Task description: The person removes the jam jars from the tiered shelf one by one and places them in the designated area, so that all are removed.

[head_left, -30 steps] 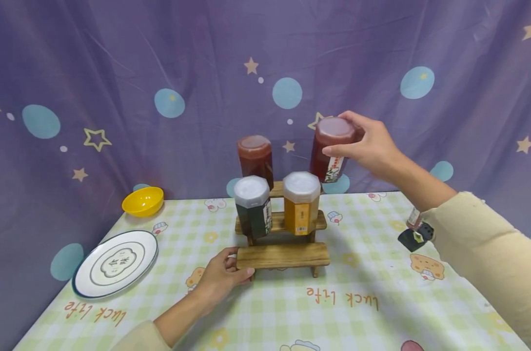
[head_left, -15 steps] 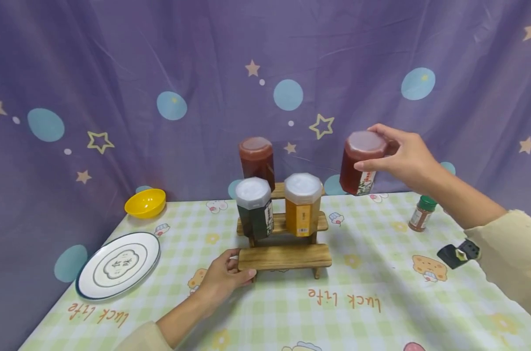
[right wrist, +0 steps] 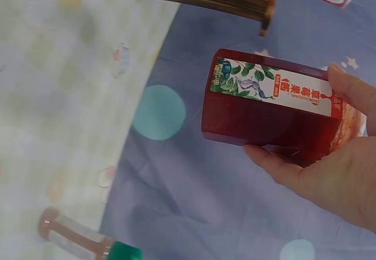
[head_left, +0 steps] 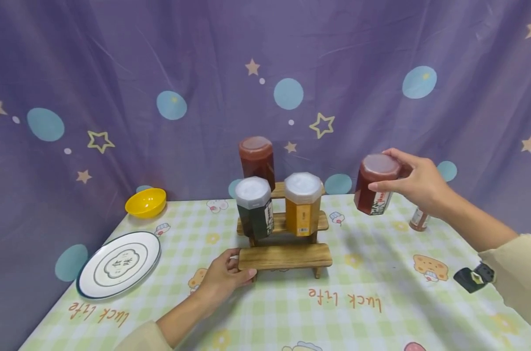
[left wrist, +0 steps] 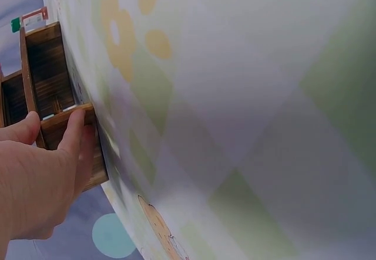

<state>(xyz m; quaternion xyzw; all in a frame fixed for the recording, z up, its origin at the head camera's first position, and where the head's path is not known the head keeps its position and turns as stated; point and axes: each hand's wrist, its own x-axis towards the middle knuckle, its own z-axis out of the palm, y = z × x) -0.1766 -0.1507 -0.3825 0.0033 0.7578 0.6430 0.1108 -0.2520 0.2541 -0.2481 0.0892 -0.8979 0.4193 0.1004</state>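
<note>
My right hand (head_left: 416, 180) grips a dark red jam jar (head_left: 372, 187) near its lid and holds it above the table, right of the wooden tiered rack (head_left: 285, 257). A white label with leaves shows on this jar (right wrist: 258, 107) in the right wrist view. My left hand (head_left: 223, 275) pinches the left end of the rack's lowest step, thumb in front; the left wrist view shows the fingers (left wrist: 73, 134) on its leg. On the middle step stand a dark jar (head_left: 254, 209) and a yellow jar (head_left: 302, 207). Another red jar (head_left: 256, 158) stands on the top step at left.
A small spice bottle (head_left: 419, 220) stands at the table's right, partly behind my right wrist; its green cap (right wrist: 123, 252) shows in the right wrist view. At left are a white plate (head_left: 87, 278) and a yellow bowl (head_left: 145, 204). A purple curtain (head_left: 204, 87) hangs behind.
My right hand has carried the red jam jar from above the rack's top right side, rightward and down toward the table. My left hand has stayed on the rack.
</note>
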